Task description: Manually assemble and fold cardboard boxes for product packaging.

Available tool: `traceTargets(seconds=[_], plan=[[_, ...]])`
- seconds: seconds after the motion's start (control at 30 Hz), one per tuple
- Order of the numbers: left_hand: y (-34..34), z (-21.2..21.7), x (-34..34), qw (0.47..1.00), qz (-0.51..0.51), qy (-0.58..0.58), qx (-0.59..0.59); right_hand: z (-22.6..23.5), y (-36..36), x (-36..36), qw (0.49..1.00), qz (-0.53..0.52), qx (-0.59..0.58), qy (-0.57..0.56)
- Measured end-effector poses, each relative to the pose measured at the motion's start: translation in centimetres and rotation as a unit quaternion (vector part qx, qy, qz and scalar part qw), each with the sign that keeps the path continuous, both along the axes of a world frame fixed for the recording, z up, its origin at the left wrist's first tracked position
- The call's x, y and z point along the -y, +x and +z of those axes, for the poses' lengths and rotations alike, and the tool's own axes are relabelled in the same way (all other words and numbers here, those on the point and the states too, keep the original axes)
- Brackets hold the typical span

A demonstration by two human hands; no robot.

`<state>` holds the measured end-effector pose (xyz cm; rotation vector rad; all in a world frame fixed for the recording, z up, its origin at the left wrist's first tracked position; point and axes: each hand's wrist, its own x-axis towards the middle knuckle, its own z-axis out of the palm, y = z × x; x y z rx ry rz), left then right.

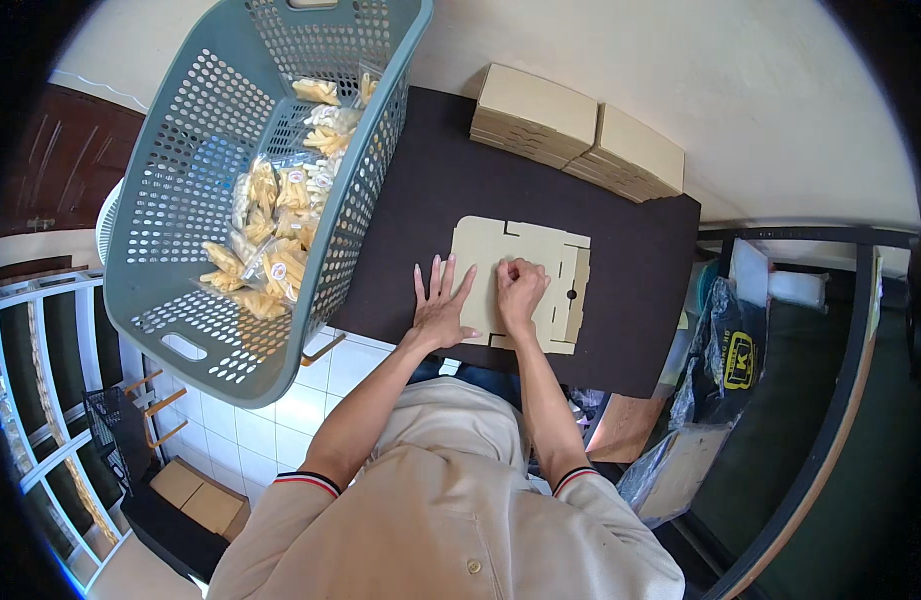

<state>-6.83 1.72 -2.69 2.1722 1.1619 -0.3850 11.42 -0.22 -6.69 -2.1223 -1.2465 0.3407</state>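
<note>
1. Cardboard box blank (pixel 541 268), die-cut and tan, lay flat on the dark tabletop (pixel 641 330), closer to the near edge than the far one and roughly midway between the left and right edges.
2. Left hand (pixel 441 310) rested palm down with its fingers spread wide and straight, gripping nothing, pressing the blank's near-left corner against the surface.
3. Right hand (pixel 521 290) sat just beside it on the blank, fingers curled inward as if pinching or creasing a tab near the blank's middle; from above I could not tell whether a flap was truly caught between the fingertips.
4. Two stacks of flat box blanks (pixel 576 130) sat at the far edge of the surface, well apart from the hands.
5. Grey perforated laundry basket (pixel 181 200) holding clear bags of pale yellow snacks (pixel 276 240) overhung the left edge, tilted.
6. My reading was that the folding had only begun: the blank was still entirely flat, no wall raised.
7. A next move would seem to call for the spread hand to keep the sheet pinned while the curled one lifts a flap along its scored line, firmly enough to crease yet without tearing the slots.
</note>
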Motion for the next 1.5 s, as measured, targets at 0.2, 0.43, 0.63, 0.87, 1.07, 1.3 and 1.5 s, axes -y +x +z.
traceTargets(seconds=[0.2, 0.43, 0.63, 0.87, 1.07, 1.3, 1.5], plan=[[0.0, 0.0, 0.0, 1.0, 0.003, -0.003, 0.008, -0.3, 0.9, -3.3, 1.0, -0.003, 0.003, 0.005], [-0.3, -0.1, 0.0, 1.0, 0.007, -0.005, 0.002, -1.3, 1.4, -5.6, 1.0, -0.005, 0.03, -0.002], [-0.2, -0.5, -0.2, 1.0, -0.008, 0.016, 0.016, -0.9, 2.9, -4.9, 0.986, -0.057, -0.138, 0.069], [-0.9, 0.2, 0.6, 0.996, 0.023, 0.05, 0.068, 2.4, 3.7, 5.7, 0.98, -0.084, -0.168, 0.069], [-0.4, 0.1, 2.0, 0.947, 0.214, 0.182, 0.153, 3.3, 1.1, 13.1, 0.991, 0.114, 0.059, -0.024], [0.5, -1.6, -0.2, 0.903, 0.407, 0.018, 0.141, 2.6, 1.2, 13.4, 0.986, 0.137, 0.041, -0.081], [-1.5, -5.9, -1.1, 0.86, 0.44, -0.117, 0.23, 3.2, 3.7, 13.5, 0.985, 0.142, 0.087, -0.034]])
